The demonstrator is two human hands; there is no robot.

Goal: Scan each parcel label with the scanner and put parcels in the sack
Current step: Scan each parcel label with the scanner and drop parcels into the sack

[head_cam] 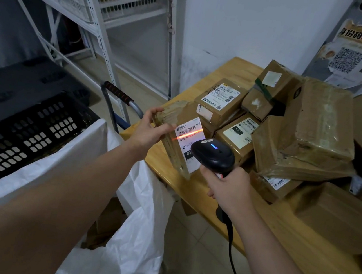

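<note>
My left hand (151, 126) grips the top left end of a taped brown parcel (172, 145), held tilted at the wooden table's (278, 230) left edge. Its white label (189, 142) faces me, and a red scan line runs across the barcode. A black handheld scanner (213, 156) with a blue light points at that label; my right hand (228, 189) grips its handle. The scanner's cable hangs down past my right forearm. An open white sack (139, 235) stands below the parcel, with brown parcels visible inside.
Several brown parcels (302, 134) are piled on the table behind the scanner, some with labels up. A black plastic crate (22, 125) sits at left behind the sack. A hand truck handle (119, 94) and white metal shelving (103, 23) stand beyond.
</note>
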